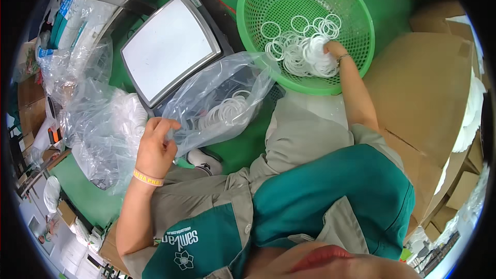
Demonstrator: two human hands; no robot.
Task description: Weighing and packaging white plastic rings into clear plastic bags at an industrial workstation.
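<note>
A green perforated plastic basket (373, 36) holds a heap of thin white rings (297, 54). My right hand (336, 50) reaches over its right side, fingers closed around a bunch of the rings; the fingertips are partly hidden by them. To the left, a clear plastic bag (206, 80) lies with its mouth spread, and several white rings (227, 111) show inside it. My left hand (157, 142) has its fingers curled at the bag's left edge, pinching the film.
Behind the bag stands a scale with a flat white platform (168, 49). More clear bags with white contents (126, 113) lie at the left. A large cardboard box (421, 108) stands close to my right arm. The floor (243, 152) is green.
</note>
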